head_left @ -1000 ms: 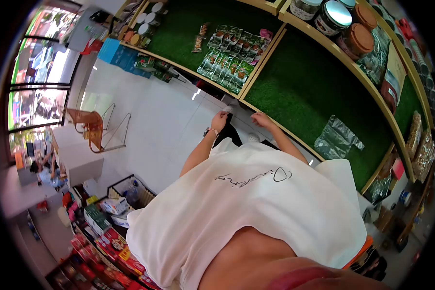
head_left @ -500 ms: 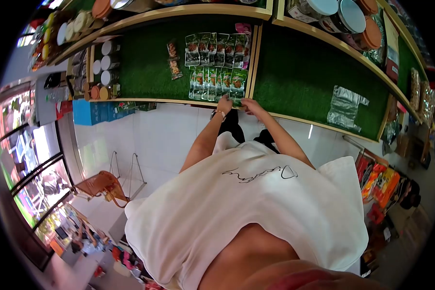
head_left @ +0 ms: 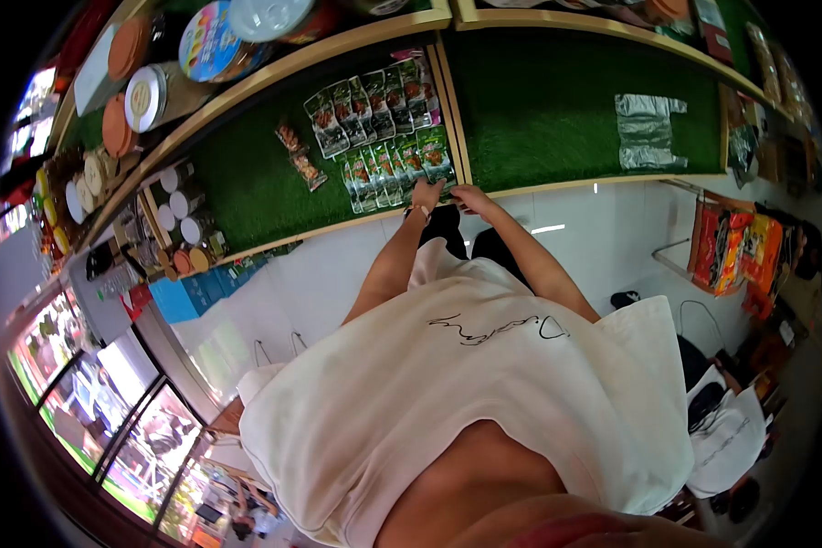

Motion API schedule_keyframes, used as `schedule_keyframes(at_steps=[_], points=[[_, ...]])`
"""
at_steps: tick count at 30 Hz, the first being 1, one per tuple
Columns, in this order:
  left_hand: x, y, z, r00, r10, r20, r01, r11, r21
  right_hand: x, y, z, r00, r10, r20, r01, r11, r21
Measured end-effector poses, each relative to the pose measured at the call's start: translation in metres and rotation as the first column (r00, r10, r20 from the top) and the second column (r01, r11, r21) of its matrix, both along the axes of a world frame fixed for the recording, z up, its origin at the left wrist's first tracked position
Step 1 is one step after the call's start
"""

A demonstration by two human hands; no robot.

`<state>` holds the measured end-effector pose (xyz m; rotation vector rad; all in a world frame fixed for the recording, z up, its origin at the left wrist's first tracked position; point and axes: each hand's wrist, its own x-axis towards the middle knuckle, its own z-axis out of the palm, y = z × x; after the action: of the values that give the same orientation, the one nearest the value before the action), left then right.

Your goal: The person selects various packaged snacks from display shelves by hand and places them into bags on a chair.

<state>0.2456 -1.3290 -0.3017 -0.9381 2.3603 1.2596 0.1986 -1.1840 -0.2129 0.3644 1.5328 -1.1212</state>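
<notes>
My left hand [head_left: 426,194] is at the front edge of the green-lined shelf, touching the near end of the lower row of green snack packets [head_left: 395,166]. Its fingers are partly spread, and nothing shows clearly between them. Close on its right, my right hand [head_left: 471,198] lies by the wooden shelf edge near the divider [head_left: 453,114], its fingers bent together; what they hold, if anything, is too small to make out. Behind the lower row lies a second row of packets [head_left: 371,105]. Two small snack packs [head_left: 300,157] lie to the left.
A folded clear plastic bag [head_left: 650,132] lies in the right compartment. Jars [head_left: 187,201] stand at the left end, and larger jars [head_left: 155,94] on the upper shelf. Blue boxes [head_left: 184,297] sit below left. Orange bags [head_left: 735,247] hang at the right, above a white bag [head_left: 732,438].
My hands have come from below the shelf edge up to the packets. The view has turned, so the shelf now runs across in front and the chair has mostly left view.
</notes>
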Motion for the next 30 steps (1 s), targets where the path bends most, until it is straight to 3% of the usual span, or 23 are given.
schedule_keyframes(at_steps=[3,4,7,9,10,11,16,21,24,25,28,30], points=[[-0.020,0.003,0.020,0.948,-0.206,0.241,0.162,0.969,0.188,0.000,0.018,0.003,0.998,-0.055,-0.033,0.056,0.998,0.031],[-0.026,0.011,0.035,0.940,-0.192,0.283,0.147,0.974,0.174,0.000,0.025,0.005,0.993,-0.096,-0.065,0.098,0.995,0.026],[-0.029,0.027,0.062,0.965,-0.230,0.130,0.236,0.971,-0.040,0.005,0.049,0.013,0.969,-0.200,-0.148,0.198,0.980,-0.024],[-0.030,0.030,0.095,0.926,-0.370,0.073,0.377,0.906,-0.192,0.008,0.067,0.016,0.952,-0.241,-0.186,0.225,0.969,-0.104],[-0.030,0.029,0.098,0.912,-0.404,0.075,0.410,0.884,-0.226,0.013,0.072,0.025,0.918,-0.333,-0.215,0.326,0.943,-0.065],[-0.031,0.025,0.098,0.897,-0.436,0.078,0.440,0.859,-0.260,0.016,0.083,0.028,0.917,-0.309,-0.252,0.296,0.951,-0.086],[-0.035,0.035,0.142,0.847,-0.531,-0.039,0.514,0.834,-0.200,0.040,0.138,0.052,0.886,-0.405,-0.224,0.384,0.914,-0.133],[-0.044,0.106,0.179,0.740,-0.646,-0.190,0.613,0.763,-0.206,0.075,0.205,0.082,0.819,-0.524,-0.234,0.503,0.852,-0.146],[-0.049,0.173,0.174,0.667,-0.657,-0.351,0.701,0.713,-0.003,0.095,0.250,0.117,0.744,-0.612,-0.268,0.581,0.791,-0.194],[-0.049,0.200,0.185,0.631,-0.707,-0.321,0.750,0.661,0.017,0.101,0.264,0.128,0.717,-0.637,-0.283,0.600,0.771,-0.215],[-0.034,0.289,0.236,0.601,-0.727,-0.333,0.798,0.523,0.299,0.121,0.308,0.161,0.643,-0.710,-0.285,0.666,0.703,-0.249],[-0.018,0.339,0.244,0.546,-0.729,-0.413,0.828,0.396,0.396,0.136,0.338,0.166,0.594,-0.755,-0.278,0.697,0.655,-0.290]])
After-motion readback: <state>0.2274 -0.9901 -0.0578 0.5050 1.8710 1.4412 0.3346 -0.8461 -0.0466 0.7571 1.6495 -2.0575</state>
